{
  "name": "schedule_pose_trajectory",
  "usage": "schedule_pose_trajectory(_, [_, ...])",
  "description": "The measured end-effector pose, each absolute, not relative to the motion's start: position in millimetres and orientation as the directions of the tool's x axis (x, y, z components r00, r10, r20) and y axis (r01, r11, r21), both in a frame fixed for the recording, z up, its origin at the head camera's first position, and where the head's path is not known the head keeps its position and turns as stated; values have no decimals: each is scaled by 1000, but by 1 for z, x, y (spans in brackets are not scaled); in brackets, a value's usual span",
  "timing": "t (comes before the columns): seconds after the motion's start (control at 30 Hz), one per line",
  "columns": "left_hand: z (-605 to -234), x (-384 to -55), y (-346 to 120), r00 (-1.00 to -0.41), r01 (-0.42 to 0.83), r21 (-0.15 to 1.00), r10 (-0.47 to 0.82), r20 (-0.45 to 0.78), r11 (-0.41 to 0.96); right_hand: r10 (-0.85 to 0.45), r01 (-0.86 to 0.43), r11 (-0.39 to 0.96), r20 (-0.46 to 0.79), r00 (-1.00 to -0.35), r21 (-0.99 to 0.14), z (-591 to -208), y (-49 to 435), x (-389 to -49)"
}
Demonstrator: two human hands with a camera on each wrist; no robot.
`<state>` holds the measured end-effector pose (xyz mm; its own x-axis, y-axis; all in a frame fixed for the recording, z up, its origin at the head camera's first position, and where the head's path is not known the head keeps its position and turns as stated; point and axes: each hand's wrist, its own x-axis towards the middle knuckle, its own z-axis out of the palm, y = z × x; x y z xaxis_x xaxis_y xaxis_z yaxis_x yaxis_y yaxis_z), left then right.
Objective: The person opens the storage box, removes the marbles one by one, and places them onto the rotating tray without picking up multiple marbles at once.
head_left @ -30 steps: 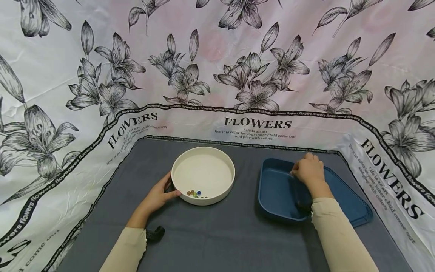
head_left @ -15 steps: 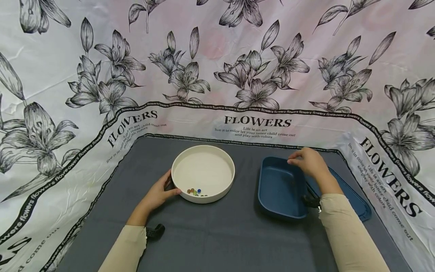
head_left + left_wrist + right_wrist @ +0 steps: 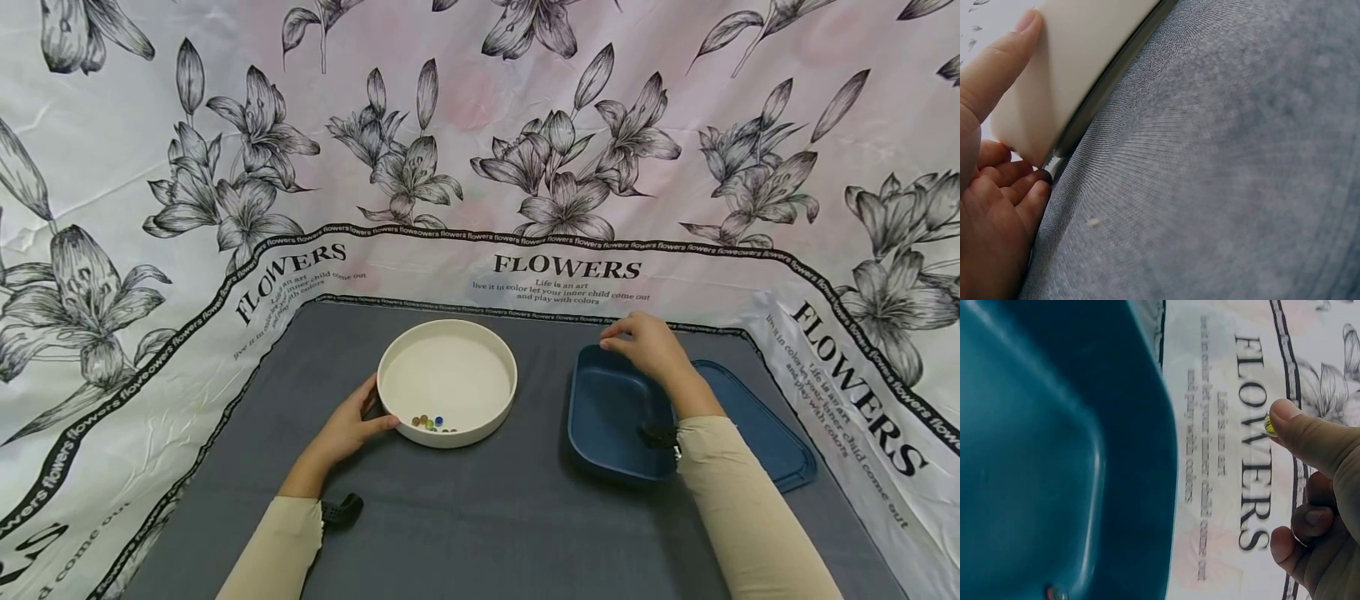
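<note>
My left hand point(image 3: 348, 427) holds the near left side of a round cream tray point(image 3: 450, 367). In the left wrist view its thumb point(image 3: 1000, 62) lies against the outer wall, with the other fingers bent at the lower edge. Several glass marbles point(image 3: 427, 422) are gathered inside the tray near its front wall. Over the far edge of a deep blue rectangular container point(image 3: 611, 417), my right hand point(image 3: 647, 350) pinches a yellow-striped marble point(image 3: 1270, 426) at the thumb tip. Another small marble point(image 3: 1054, 593) shows on the container's floor, partly cut off by the frame.
A flat blue lid point(image 3: 757, 425) lies right of the container, partly behind the right forearm. Grey cloth point(image 3: 480, 525) covers the table. A flower-printed sheet point(image 3: 570, 167) rises behind and at both sides. Dark wrist camera mounts point(image 3: 342, 511) stick out beside the sleeves.
My right hand has risen out of the blue container and shifted left above its far edge, the marble now visible in its pinch. The left hand and tray stay put.
</note>
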<state>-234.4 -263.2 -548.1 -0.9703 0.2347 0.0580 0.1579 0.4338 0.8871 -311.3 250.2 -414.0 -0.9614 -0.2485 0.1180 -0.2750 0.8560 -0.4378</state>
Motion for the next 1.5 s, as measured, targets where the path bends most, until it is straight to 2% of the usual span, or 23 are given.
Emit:
schedule_pose_trajectory(0.13, [-547,-235,-263,-969,167,881,237,65,442,-286,-314,843,130,-949,-438,-413,235,-317])
schedule_pose_trajectory(0.33, [-547,-234,-263,-969,166,880,239,62,444,-314,-320,797,100,-944,-513,-411,211,-321])
schedule_pose_trajectory(0.77, [-547,-234,-264,-968,163,883,244,57,441,-374,-338,724,69,-925,-602,-413,158,-327])
schedule_pose_trajectory(1.0, [-545,-234,-264,-971,158,881,235,56,446,-416,-372,687,82,-906,-624,-419,130,-328])
schedule_pose_trajectory(1.5, [-549,-237,-264,-969,162,885,238,60,436,-465,-349,669,-2,-885,-657,-444,75,-329])
